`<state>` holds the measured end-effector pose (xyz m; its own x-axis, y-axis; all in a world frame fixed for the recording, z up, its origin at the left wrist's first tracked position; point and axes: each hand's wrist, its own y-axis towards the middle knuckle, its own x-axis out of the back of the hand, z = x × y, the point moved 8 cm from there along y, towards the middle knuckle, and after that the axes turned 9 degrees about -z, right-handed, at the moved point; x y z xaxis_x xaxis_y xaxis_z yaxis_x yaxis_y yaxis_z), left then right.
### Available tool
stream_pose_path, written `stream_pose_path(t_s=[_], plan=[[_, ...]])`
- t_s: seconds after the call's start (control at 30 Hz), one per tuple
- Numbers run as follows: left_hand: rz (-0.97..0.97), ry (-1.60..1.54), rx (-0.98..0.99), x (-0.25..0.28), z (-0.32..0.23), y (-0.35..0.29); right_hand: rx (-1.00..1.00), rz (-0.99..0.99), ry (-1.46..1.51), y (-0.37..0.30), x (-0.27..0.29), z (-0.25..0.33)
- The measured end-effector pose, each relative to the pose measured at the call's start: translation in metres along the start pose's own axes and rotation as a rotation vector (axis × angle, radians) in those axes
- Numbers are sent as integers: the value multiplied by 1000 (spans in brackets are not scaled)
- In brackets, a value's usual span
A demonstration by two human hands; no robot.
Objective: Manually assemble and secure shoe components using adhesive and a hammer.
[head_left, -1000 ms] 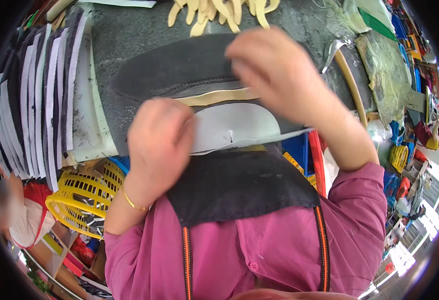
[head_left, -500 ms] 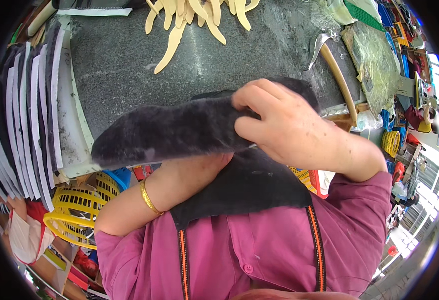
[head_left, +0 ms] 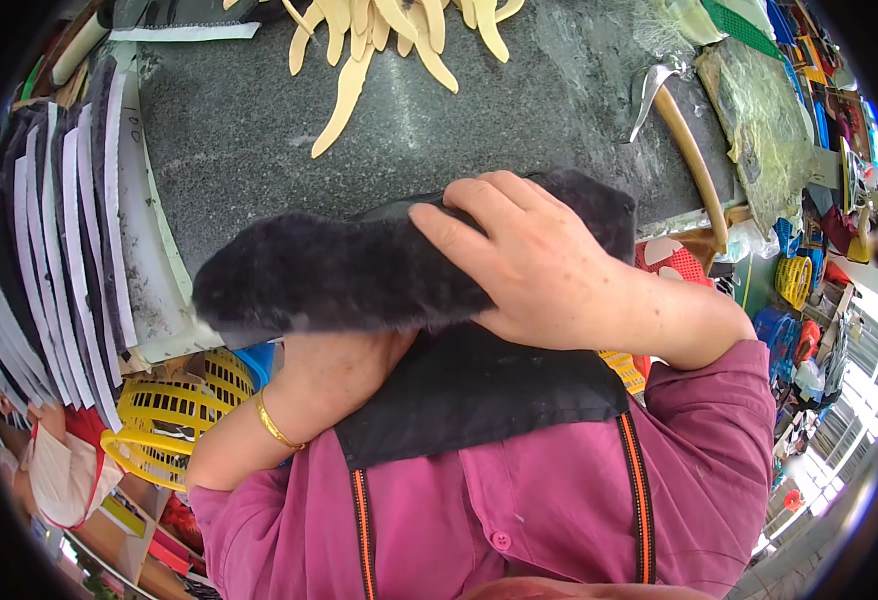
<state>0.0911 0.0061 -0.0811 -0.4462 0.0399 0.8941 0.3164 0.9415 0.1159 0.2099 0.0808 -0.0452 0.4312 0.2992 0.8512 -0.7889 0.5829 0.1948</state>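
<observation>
**Both hands on a fuzzy dark insole above the stone bench**

At the near edge of the grey stone worktop [head_left: 479, 130], the fingers of the right hand [head_left: 529, 265] lie spread and curled over the top of a dark, furry shoe insole [head_left: 349, 280], pressing down on its right half, thumb toward the body. The insole lies nearly level, long axis left to right, its rounded left end jutting past the hand. The left hand [head_left: 334, 375] comes up beneath it; its fingers are hidden under the fur, so I cannot tell whether they are gripping or only supporting from below. A gold bangle [head_left: 274, 428] circles the left wrist.

Just below the hands, a black apron bib [head_left: 479, 395] with orange-striped straps covers a magenta shirt [head_left: 549, 500].

Farther out on the worktop, at the far edge, a heap of pale tan curved strips [head_left: 379, 40] lies fanned, well apart from the insole. At far right a hammer [head_left: 684, 130] with a pale wooden handle rests with its metal head pointing away. Along the left side, a row of grey and white cut pieces [head_left: 54, 250] stands overlapped on edge. Down at near left, below the bench, sits a yellow plastic basket [head_left: 174, 420].
</observation>
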Motion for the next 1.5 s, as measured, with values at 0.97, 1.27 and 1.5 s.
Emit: stream_pose_path(t_s=[0.97,1.27,1.5], plan=[[-182,-18,39,25,58,-40,223,-153,202,28,-45,51],[-599,-307,290,106,87,-26,178,-55,38,35,-69,61],[-185,-72,-35,36,39,-23,193,-106,19,23,-24,50]])
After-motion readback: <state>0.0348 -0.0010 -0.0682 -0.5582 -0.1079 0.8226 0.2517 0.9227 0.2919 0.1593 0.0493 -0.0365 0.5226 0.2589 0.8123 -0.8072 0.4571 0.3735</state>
